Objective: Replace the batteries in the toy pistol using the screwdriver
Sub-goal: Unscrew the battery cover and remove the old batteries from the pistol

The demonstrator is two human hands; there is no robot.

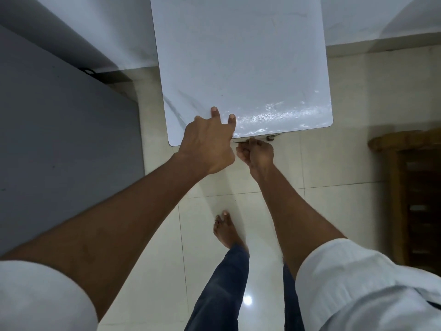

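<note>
Left hand (210, 142) presses spread fingers on near edge of white glossy rectangular table top (243, 68), prob. to steady it, w/ right hand (256, 152) curled below that edge, grip unclear.

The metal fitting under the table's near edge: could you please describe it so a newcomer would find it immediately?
Start at the white table. Follow its near edge rightward past the left hand resting on top. The small metal fitting pokes out beneath, just above the curled right hand: the only metallic thing there.
</note>
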